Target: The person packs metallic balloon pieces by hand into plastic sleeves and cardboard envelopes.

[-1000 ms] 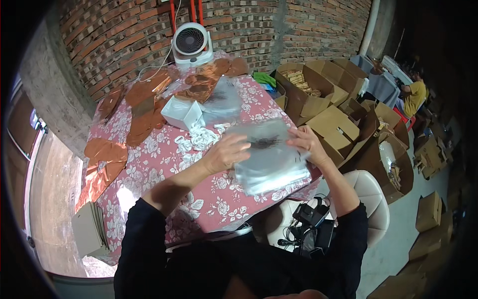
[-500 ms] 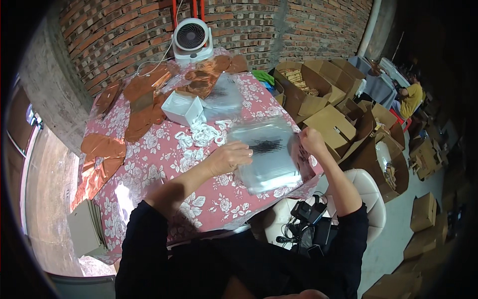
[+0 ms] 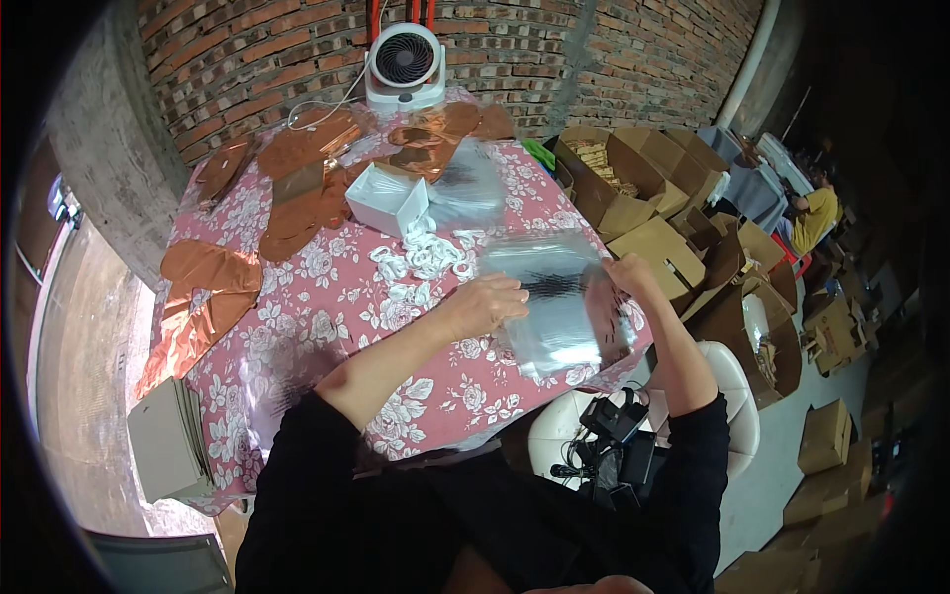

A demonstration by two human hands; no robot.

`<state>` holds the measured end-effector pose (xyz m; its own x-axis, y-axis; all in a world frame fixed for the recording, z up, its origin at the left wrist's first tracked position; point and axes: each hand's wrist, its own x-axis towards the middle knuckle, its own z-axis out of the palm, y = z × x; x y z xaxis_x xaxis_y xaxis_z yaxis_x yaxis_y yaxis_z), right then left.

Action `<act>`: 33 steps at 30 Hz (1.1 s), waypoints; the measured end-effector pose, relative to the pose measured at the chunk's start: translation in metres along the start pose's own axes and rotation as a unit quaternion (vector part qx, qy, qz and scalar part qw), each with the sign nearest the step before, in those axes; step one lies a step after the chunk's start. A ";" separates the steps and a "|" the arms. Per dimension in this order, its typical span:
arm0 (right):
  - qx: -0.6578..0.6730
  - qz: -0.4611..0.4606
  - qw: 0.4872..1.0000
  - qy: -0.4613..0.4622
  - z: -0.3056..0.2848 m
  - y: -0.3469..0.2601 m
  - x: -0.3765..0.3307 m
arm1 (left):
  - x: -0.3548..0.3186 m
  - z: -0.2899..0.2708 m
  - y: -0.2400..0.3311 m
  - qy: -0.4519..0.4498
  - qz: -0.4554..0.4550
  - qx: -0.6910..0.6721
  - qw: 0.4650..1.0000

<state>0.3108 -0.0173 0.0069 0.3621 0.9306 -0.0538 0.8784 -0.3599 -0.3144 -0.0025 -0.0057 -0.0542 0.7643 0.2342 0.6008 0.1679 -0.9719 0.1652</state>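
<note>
A stack of clear plastic bags (image 3: 559, 327) with dark print lies on the flowered pink tablecloth in front of me. At the stack's left edge rests my left hand (image 3: 487, 303), palm down, its fingers stretched out over the bags. My right hand (image 3: 630, 276) pinches the upper right edge of a plastic bag, fingers closed. Just beyond my left hand, several white rings (image 3: 426, 257) lie in a loose pile beside a small white box (image 3: 388, 201). Another clear bag stack (image 3: 467, 188) lies behind the rings.
Flat copper-coloured foil pieces (image 3: 206, 302) cover the table's left and far parts. A white fan (image 3: 406, 61) stands at the back by the brick wall. Right of the table are open cardboard boxes (image 3: 653, 252) and a white chair (image 3: 727, 381) with black adapters and cables (image 3: 614, 436). A person (image 3: 816, 216) sits far right.
The whole view has shifted, so the table appears farther right. My right hand has moved slightly inward over the bags' right edge. My left hand stays at the stack's left edge.
</note>
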 end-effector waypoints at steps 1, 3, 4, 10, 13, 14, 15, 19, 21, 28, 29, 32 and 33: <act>0.018 0.016 1.000 -0.014 0.000 0.000 0.001 | -0.001 0.001 -0.001 0.000 -0.001 0.001 1.000; 0.027 0.020 0.999 -0.024 0.001 0.002 0.003 | -0.002 0.003 -0.002 0.002 -0.001 0.002 1.000; 0.038 0.025 0.998 -0.034 0.002 0.002 0.005 | -0.003 0.004 -0.003 0.004 -0.003 0.003 1.000; 0.038 0.055 0.996 -0.065 0.001 -0.004 0.004 | -0.002 0.003 0.000 -0.003 -0.013 -0.002 1.000; 0.049 0.057 0.996 -0.043 -0.010 -0.017 -0.008 | -0.005 0.004 -0.002 0.001 -0.015 -0.003 1.000; 0.048 0.057 0.996 -0.044 -0.011 -0.017 -0.007 | -0.006 0.005 -0.002 0.006 -0.015 -0.001 1.000; 0.061 0.049 0.996 -0.048 -0.013 -0.017 -0.007 | -0.005 0.005 -0.002 0.005 -0.015 -0.002 1.000; 0.089 0.070 0.991 -0.065 -0.021 -0.021 -0.008 | -0.005 0.007 -0.004 0.009 -0.012 -0.009 1.000; 0.156 0.057 0.984 -0.058 -0.019 -0.018 -0.012 | -0.004 0.007 -0.004 0.014 -0.011 -0.008 1.000; 0.435 0.033 0.880 -0.187 -0.021 -0.014 -0.015 | 0.000 0.000 0.001 -0.003 -0.017 -0.016 1.000; 0.436 0.034 0.880 -0.186 -0.018 -0.011 -0.013 | 0.001 -0.001 0.002 -0.006 -0.016 -0.016 1.000; 0.430 0.020 0.889 -0.158 -0.009 -0.010 -0.004 | 0.000 -0.001 0.001 -0.003 -0.013 -0.011 1.000; 0.426 0.039 0.887 -0.173 -0.008 -0.010 -0.003 | 0.000 -0.001 0.002 -0.003 -0.013 -0.010 1.000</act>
<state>0.3035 -0.0169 0.0173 0.1649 0.9226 -0.3486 0.2474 -0.3808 -0.8909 -0.0024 -0.0072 -0.0533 0.7636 0.2598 0.5912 0.1760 -0.9646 0.1967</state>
